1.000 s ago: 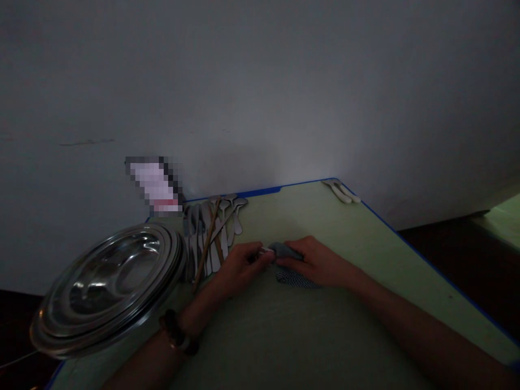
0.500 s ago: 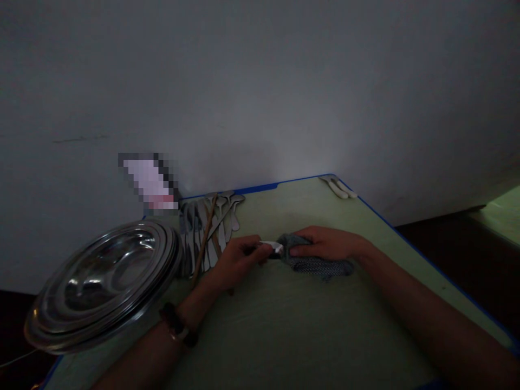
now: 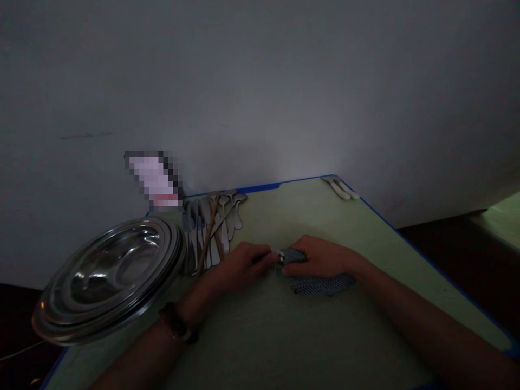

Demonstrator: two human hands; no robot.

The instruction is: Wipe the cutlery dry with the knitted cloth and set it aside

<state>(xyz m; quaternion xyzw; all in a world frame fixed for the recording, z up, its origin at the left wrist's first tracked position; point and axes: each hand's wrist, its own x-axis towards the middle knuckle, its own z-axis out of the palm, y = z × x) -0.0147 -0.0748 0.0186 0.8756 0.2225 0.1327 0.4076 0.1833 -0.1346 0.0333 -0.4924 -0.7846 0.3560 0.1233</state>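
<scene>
My left hand (image 3: 247, 264) is closed on a small pale, shiny piece of cutlery (image 3: 277, 252); most of it is hidden, so its kind does not show. My right hand (image 3: 325, 257) grips a grey patterned cloth (image 3: 320, 285) wrapped round the other end of that piece. Both hands meet just above the middle of the table, with part of the cloth hanging below the right fingers. To the left of the hands lies a spread of knives and spoons (image 3: 223, 230), with thin brown sticks (image 3: 208, 238) among them.
A stack of round metal dishes (image 3: 122, 265) stands at the table's left edge. Two white-handled utensils (image 3: 341, 188) lie in the far right corner. A blurred-out panel (image 3: 152, 179) leans near the wall (image 3: 264, 97). The pale green table (image 3: 292, 346) has blue edging.
The cloth has moved over more of the cutlery, and less of the piece shows. My hands are closer together and slightly lower. The view has shifted a little.
</scene>
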